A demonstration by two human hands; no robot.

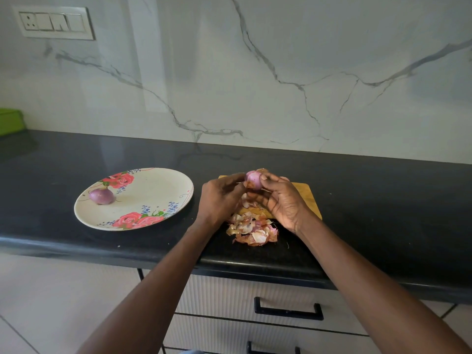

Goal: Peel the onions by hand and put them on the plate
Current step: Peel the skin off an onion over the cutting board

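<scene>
While one peeled onion (101,196) sits at nine o'clock on the plate (158,185), I clasp a second onion (252,179) with left hand (221,198) and right hand (281,200) above the board (310,198). Best stripped in short pulls, scraps falling onto the skins (251,229) at six o'clock.

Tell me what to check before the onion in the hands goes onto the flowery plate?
1. Onion held firmly: both the left hand and the right hand grip it above the wooden board. Ok.
2. Skin all off: a brownish scrap clings to its lower side. Not ok.
3. Room on the plate: only one peeled onion sits there, toward its left side. Ok.
4. Way to the plate: bare black counter lies between the hands and the rim. Ok.
5. Peels out of the way: the pile of skins lies on the counter, apart from the plate. Ok.
6. More onions left to peel: something pinkish peeks out behind the right hand. Cannot tell.
</scene>
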